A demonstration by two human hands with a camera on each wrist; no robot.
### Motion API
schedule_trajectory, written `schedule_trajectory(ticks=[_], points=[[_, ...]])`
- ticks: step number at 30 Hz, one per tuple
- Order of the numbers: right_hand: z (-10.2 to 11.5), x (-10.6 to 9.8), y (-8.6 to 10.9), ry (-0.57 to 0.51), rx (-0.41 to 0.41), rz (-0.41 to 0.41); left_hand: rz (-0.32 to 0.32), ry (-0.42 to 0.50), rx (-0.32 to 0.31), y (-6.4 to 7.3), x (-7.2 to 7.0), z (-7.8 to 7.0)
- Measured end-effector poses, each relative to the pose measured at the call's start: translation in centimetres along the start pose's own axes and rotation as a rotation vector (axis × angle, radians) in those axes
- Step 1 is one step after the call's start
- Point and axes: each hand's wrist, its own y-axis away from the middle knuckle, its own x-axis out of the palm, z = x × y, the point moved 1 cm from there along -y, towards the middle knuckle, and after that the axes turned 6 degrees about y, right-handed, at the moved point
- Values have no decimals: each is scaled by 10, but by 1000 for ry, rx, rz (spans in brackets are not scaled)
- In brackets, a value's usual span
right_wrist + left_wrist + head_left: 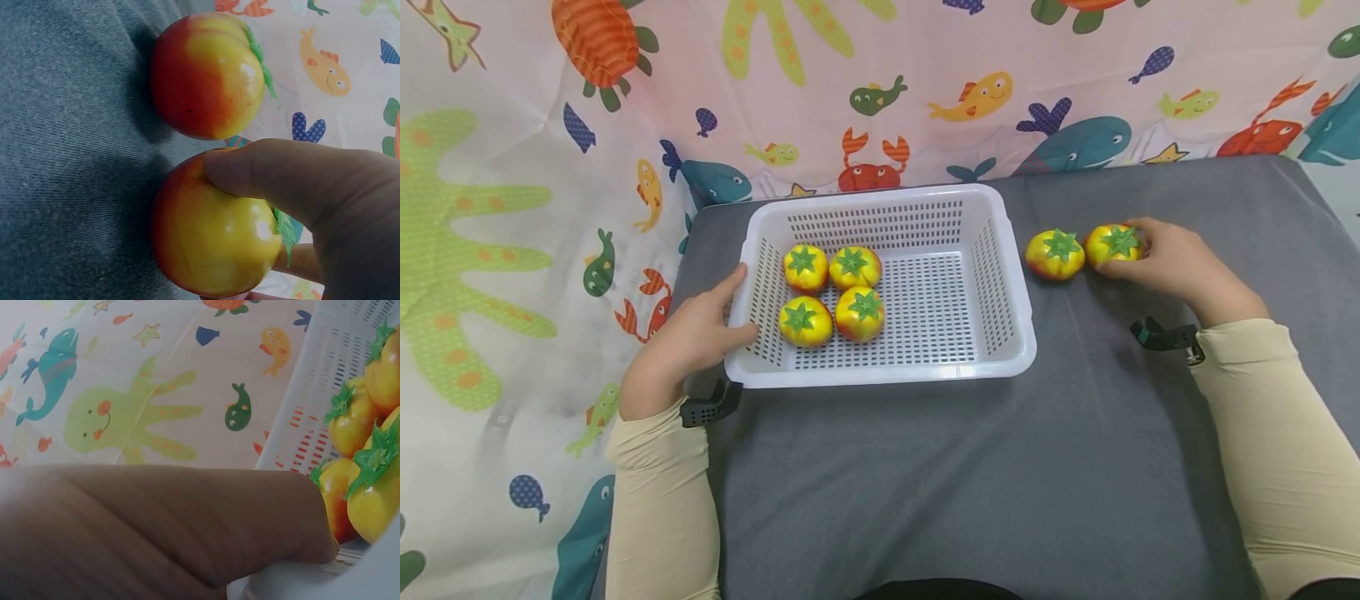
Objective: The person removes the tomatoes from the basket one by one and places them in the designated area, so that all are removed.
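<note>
A white plastic basket (925, 371) holds several yellow-red tomatoes with green star-shaped tops, such as this front one (806, 322), grouped in its left half. My left hand (696, 329) grips the basket's left rim; in the left wrist view the thumb (306, 519) reaches over the edge, close to the tomatoes (337, 494). Right of the basket, my right hand (1180, 267) holds a tomato (1112, 244) between thumb and fingers at the table surface. Beside it sits another tomato (1055, 255). The right wrist view shows the thumb (250, 169) pressed on the held tomato (215, 244).
Grey cloth (925, 483) covers the table. A curtain (820, 108) printed with sea animals hangs along the back and left side. Dark bands with small devices (711, 406) are on both wrists.
</note>
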Motion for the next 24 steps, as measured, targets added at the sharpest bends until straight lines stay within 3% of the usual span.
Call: schedule_trajectory(ticks=[24], points=[[4, 1, 3, -1, 18, 23, 0, -20, 19, 0, 0, -1]])
